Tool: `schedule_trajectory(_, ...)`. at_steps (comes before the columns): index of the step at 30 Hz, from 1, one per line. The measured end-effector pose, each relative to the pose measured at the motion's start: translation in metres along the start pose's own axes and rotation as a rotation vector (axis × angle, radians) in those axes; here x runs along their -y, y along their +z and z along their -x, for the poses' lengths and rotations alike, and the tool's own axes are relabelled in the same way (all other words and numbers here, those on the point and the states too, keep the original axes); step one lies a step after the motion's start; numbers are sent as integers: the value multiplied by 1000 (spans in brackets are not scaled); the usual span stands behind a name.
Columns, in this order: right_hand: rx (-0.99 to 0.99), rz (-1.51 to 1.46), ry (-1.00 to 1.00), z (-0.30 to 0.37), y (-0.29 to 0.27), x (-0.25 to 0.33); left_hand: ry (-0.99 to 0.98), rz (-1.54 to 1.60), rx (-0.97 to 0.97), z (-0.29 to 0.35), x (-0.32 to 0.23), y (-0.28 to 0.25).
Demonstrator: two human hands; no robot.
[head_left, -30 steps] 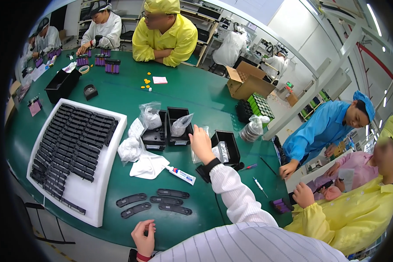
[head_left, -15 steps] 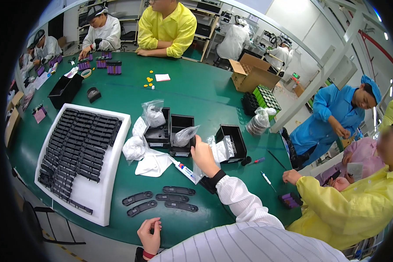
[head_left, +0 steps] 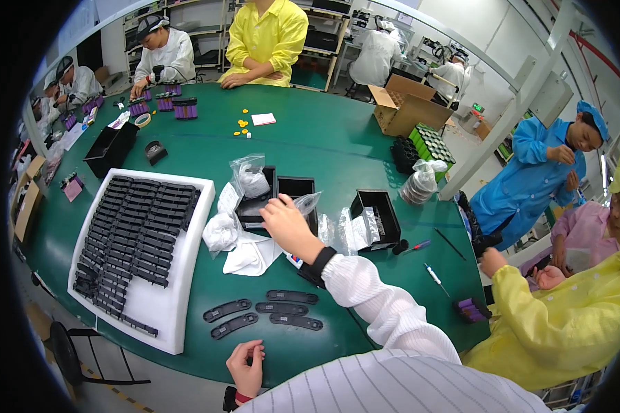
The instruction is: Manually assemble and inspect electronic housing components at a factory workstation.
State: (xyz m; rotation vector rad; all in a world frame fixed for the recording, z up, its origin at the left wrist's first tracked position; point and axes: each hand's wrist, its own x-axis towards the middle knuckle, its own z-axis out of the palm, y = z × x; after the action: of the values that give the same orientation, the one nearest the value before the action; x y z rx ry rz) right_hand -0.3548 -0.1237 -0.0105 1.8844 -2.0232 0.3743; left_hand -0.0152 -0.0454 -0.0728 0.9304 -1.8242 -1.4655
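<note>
My right hand is over the small black bins, its fingers bent and somewhat apart. The thumb side is hidden, and no held thing shows. Beneath and beside it are the left black bin and the middle black bin, which has a clear plastic bag in it. My left hand rests by the near table edge, its fingers loosely curled with nothing visible in them. Just beyond it lie several curved black plastic strips. A tube is partly covered by my right wrist.
A white foam tray with rows of black strips lies on the left. White cloths sit beside the bins. Another black bin holding bags stands right, near a screwdriver and a white pen-like tool. A person in yellow sits close on the right.
My right hand has moved left, from the front of the middle bin to above the left and middle bins. My left hand stays by the table edge. The view has shifted slightly.
</note>
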Motion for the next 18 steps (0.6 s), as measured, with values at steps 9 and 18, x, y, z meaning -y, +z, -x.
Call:
schedule_trajectory(9,97,205,-91,9,24,24,-22,24,-17,0,-14,-4)
schedule_trajectory(18,100,106,-107,14,15,35,-5,26,-21,-1,-15,-4)
